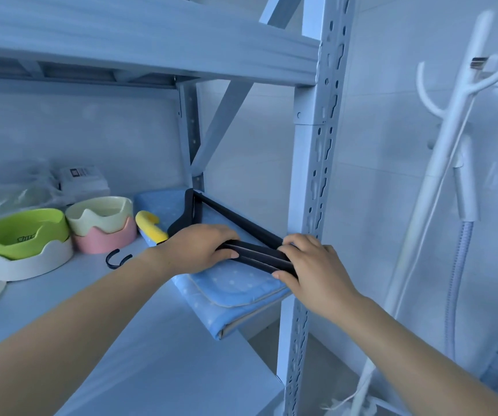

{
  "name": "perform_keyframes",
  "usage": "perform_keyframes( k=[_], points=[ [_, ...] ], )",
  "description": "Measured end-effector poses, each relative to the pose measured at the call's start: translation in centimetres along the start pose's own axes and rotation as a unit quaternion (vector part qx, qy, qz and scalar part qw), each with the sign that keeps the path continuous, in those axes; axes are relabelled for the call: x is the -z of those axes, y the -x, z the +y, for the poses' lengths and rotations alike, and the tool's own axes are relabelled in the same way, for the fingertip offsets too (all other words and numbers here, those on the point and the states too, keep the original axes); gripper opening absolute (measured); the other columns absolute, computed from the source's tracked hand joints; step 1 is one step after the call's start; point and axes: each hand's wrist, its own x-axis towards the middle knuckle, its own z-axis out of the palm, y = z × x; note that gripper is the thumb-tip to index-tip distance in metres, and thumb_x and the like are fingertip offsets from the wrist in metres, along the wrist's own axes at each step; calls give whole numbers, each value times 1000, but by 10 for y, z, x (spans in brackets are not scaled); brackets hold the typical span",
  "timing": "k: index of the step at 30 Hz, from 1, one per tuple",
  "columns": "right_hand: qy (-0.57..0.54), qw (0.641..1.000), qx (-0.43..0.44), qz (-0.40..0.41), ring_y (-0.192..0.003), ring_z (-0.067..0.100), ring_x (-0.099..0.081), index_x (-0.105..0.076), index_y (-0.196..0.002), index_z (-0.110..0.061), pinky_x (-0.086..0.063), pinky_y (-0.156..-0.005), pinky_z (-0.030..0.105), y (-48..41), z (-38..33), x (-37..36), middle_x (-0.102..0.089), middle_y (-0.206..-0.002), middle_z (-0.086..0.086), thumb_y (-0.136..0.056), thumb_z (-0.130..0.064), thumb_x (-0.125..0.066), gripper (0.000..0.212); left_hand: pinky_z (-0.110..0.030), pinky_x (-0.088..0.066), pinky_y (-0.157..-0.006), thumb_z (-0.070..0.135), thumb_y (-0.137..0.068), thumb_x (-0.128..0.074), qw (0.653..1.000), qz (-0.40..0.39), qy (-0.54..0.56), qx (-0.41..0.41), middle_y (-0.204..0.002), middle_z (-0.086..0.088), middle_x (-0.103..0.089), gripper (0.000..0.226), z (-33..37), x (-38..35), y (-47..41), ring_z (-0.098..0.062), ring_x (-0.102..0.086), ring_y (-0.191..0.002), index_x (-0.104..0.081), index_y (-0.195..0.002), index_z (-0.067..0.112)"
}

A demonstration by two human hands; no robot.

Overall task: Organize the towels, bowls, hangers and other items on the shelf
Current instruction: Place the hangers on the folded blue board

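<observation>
Head view: both hands grip a stack of black flat plastic hangers [256, 257] lying across a folded blue polka-dot fabric towel [235, 288] at the right end of the pale blue metal shelf [127, 331]. Left hand [202, 250] has fingers curled over the bars and thumb under; right hand [310, 262] pinches the other end, just beside the perforated steel upright [316, 175]. Step looks like squaring the hangers into one bundle. To do it well: press the bars flush from both ends, line up the hooks, and keep the towel from sliding, as its corner overhangs the shelf edge. Hangers are smooth, rigid and thin; the towel is soft, quilted and piped. To the left sit a glossy green wavy-rim bowl [22, 232] nested in a white one [28, 264], and a cream bowl [100, 213] in a pink one [105, 240]. A yellow plastic hook [150, 225] rests on the towel, and a black hook [117, 258] lies on the shelf board.
</observation>
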Motion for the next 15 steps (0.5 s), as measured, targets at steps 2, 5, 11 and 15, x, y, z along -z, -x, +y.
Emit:
perform_keyframes(
  k=[2,5,11,15],
  points=[
    [-10,1000,14,4,-125,14,-37,-45,-133,-21,-31,-95,30,3,-1,1,-42,-134,-9,-93,-43,-47,46,-24,-40,-73,41,-93,-48,1000,3,-4,2,-96,11,-55,23,3,0,1,-10,-52,-87,-55,-108,25],
    [-8,1000,26,6,-124,17,-39,-40,-138,-20,-30,-97,30,8,-2,1,-45,-134,-6,-95,-39,-46,47,-25,-41,-78,36,-94,-49,999,31,-6,-9,-102,8,-57,24,11,-1,7,-11,-52,-89,-56,-112,22],
    [-14,999,37,4,-118,19,-41,-37,-139,-19,-33,-94,27,15,-3,7,-49,-129,-4,-96,-35,-46,47,-29,-35,-94,32,-94,-49,997,63,-36,-16,-118,6,-56,35,32,-9,19,-15,-52,-104,-49,-129,24],
    [-46,998,45,19,-122,18,-41,-37,-140,-18,-37,-96,30,21,-11,17,-45,-134,-5,-93,-35,-51,51,-35,-38,-99,35,-91,-54,991,128,-30,25,-130,6,-49,45,45,-5,38,-16,-49,-116,-45,-133,24]
  ],
)
